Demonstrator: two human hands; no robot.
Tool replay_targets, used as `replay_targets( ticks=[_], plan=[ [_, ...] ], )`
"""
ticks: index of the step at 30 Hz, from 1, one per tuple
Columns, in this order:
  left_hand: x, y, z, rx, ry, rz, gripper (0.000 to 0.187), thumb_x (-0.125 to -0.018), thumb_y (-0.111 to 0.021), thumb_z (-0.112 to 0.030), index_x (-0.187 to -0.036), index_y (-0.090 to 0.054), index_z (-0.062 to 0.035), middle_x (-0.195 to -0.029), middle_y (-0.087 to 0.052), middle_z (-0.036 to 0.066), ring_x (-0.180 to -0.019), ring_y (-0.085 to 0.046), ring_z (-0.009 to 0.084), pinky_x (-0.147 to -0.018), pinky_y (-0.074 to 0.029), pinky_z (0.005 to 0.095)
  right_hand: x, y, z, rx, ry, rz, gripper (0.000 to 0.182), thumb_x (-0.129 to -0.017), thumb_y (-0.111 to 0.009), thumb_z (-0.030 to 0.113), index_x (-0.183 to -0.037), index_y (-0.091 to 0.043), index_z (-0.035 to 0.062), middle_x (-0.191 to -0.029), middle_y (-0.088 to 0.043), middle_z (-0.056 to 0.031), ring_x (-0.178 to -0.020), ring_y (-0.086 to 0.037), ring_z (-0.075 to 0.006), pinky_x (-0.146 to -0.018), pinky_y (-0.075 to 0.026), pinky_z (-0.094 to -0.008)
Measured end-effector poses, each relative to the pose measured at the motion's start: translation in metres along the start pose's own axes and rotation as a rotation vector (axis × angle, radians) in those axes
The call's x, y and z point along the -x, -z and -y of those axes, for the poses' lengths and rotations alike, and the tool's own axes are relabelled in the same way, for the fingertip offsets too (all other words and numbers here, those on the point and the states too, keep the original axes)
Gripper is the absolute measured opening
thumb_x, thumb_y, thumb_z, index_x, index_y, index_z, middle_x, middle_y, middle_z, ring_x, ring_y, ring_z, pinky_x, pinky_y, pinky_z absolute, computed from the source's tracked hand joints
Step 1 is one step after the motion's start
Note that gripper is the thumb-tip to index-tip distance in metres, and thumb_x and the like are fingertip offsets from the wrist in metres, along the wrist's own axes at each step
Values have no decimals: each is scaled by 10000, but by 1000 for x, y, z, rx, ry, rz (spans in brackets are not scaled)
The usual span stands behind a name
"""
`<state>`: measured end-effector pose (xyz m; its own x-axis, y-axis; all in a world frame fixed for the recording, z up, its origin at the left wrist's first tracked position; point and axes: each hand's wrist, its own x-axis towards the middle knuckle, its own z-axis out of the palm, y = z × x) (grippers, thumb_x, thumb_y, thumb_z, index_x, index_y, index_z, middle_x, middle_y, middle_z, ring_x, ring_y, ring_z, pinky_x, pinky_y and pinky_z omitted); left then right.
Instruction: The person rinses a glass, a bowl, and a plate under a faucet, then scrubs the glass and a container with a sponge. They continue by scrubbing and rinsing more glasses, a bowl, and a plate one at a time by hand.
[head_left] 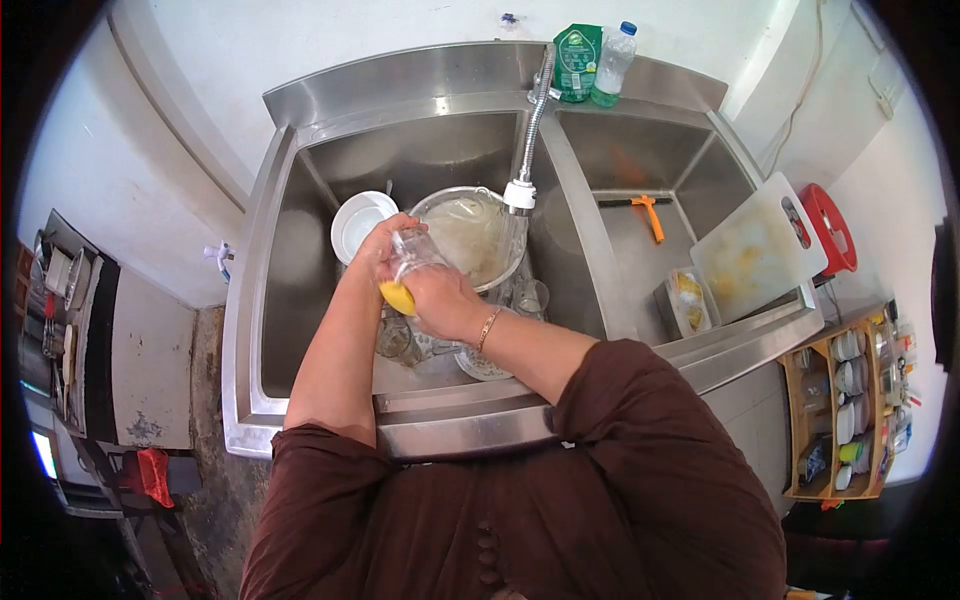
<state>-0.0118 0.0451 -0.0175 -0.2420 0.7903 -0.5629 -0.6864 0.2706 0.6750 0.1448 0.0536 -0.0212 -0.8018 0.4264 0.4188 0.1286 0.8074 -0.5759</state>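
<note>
My left hand (pixel 380 247) is wrapped round a clear drinking glass (pixel 410 247), held tilted above the left sink basin. My right hand (pixel 447 297) presses a yellow sponge (pixel 397 297) close against the lower end of that glass; the exact contact is hidden by my fingers. Behind my hands, a large round basin (pixel 450 205) holds cloudy water, with the faucet head (pixel 520 195) over its right side. To the left stands a white bowl (pixel 362 222). Below my hands lie several glasses (pixel 398 343) and a patterned plate (pixel 484 363), partly covered by my right arm.
A metal divider (pixel 590 230) separates the two sink basins. The right one holds an orange squeegee (pixel 650 212), a plastic container (pixel 688 300) and a leaning white cutting board (pixel 765 250). A green pouch (pixel 577 62) and a bottle (pixel 614 65) stand on the back ledge.
</note>
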Motion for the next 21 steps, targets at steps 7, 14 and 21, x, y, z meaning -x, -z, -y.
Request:
replay_targets(
  ticks=[7, 14, 21],
  plan=[
    [-43, 24, 17, 50, -134, -136, 178, -744, -584, -219, -780, -530, -54, -706, -565, 93, -619, -566, 251, -632, -504, 390, -10, 0, -8, 63, -132, 120, 172, -616, -634, 151, -765, -605, 71, -801, -619, -141, -806, -590, -307, -719, -450, -430],
    [-14, -3, 17, 259, -113, 120, 245, -853, -464, -279, -888, -556, -54, -820, -610, 129, -726, -591, 271, -686, -505, 415, -7, 20, -8, 144, 101, -20, 138, -654, -589, 149, -762, -626, 72, -787, -617, -138, -774, -598, -313, -673, -461, -414],
    [-2, -27, 27, -126, -22, 61, 347, -912, -357, -252, -1019, -540, 22, -952, -601, 185, -856, -610, 293, -758, -508, 407, 3, 91, -1, 133, 10, 151, 205, -601, -632, 163, -786, -610, 77, -740, -610, -132, -734, -595, -327, -658, -463, -427]
  ],
)
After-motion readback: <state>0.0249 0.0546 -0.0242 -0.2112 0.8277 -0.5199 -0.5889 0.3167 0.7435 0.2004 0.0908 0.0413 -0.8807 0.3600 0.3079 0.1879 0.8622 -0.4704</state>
